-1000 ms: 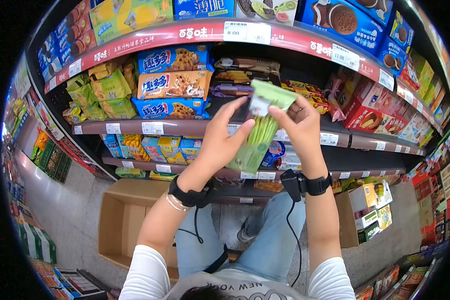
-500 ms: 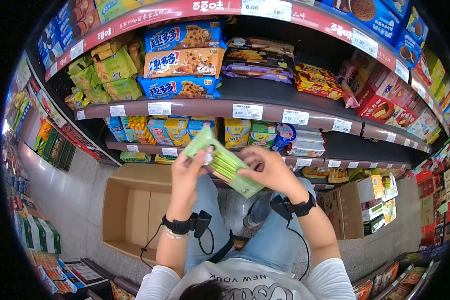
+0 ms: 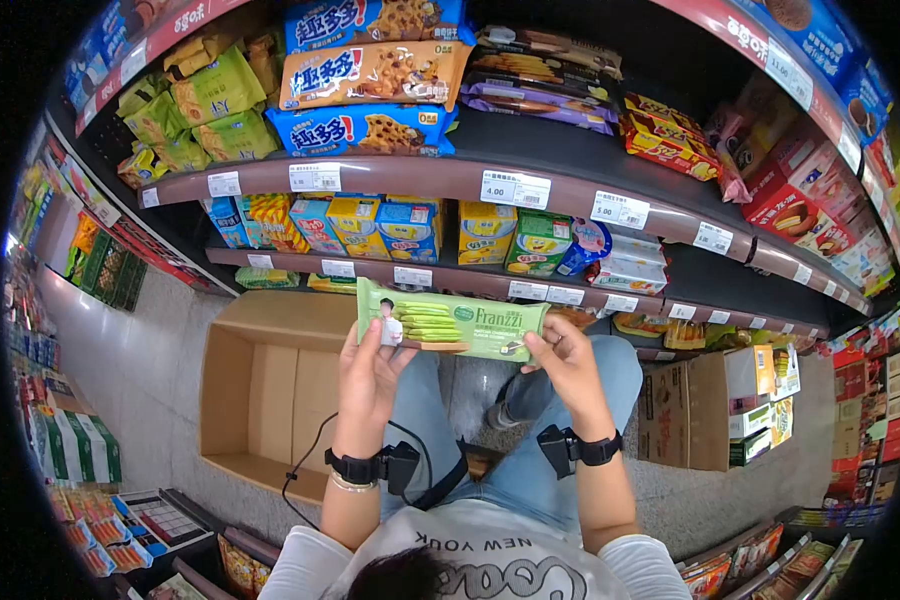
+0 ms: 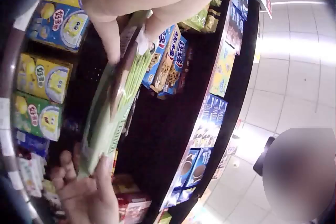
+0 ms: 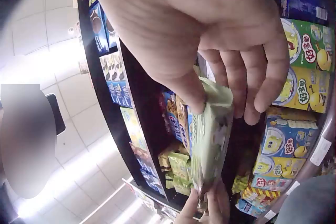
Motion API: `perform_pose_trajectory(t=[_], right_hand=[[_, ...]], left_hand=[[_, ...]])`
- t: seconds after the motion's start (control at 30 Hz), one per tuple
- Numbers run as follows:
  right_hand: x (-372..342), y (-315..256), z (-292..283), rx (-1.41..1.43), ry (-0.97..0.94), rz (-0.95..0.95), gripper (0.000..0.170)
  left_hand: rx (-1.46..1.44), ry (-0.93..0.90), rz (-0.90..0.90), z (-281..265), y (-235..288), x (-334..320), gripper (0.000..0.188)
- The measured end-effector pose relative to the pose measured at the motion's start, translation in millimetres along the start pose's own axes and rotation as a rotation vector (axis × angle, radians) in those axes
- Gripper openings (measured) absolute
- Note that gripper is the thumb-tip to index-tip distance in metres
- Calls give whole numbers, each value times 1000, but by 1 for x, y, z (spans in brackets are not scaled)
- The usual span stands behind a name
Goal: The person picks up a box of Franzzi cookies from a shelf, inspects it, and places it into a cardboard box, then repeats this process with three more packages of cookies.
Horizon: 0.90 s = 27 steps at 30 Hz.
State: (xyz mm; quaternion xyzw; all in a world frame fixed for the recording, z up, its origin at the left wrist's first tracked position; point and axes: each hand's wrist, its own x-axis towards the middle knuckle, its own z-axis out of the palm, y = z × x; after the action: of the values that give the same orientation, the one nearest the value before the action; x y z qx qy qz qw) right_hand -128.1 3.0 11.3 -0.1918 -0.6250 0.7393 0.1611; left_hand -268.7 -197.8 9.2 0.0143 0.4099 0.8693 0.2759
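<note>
A green Franzzi biscuit packet point(image 3: 440, 325) is held level before the knees, its printed front facing up. My left hand point(image 3: 368, 375) pinches the packet's left end, thumb on the front and fingers behind. At the opposite end my right hand point(image 3: 573, 370) grips the corner between thumb and fingers. The left wrist view has the same packet point(image 4: 113, 108) slanting between both hands. In the right wrist view, the right thumb presses the near end of the packet point(image 5: 210, 134), with the other fingers behind it.
An open cardboard box point(image 3: 260, 400) stands on the floor at left; another carton point(image 3: 685, 410) with small boxes stands at right. Ahead, the shelf bears blue and orange cookie packs point(image 3: 365, 75), dark and purple packets point(image 3: 540, 90) and yellow boxes point(image 3: 485, 235).
The packet has come down from in front of the shelf towards the lap and turned from upright to level, lettering now readable. Both hands have stayed on it, and the head view has tilted down.
</note>
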Motion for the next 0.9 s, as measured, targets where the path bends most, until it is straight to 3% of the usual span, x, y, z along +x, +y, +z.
perform_pose_trajectory(t=[0.77,0.9], right_hand=[[-9,2,9,153,31,-19,30],[-7,8,20,68,144,-200,32]], left_hand=[[-16,-9,-40,-2,-2,0,28],[37,50,-52,-11,-15,10,38]])
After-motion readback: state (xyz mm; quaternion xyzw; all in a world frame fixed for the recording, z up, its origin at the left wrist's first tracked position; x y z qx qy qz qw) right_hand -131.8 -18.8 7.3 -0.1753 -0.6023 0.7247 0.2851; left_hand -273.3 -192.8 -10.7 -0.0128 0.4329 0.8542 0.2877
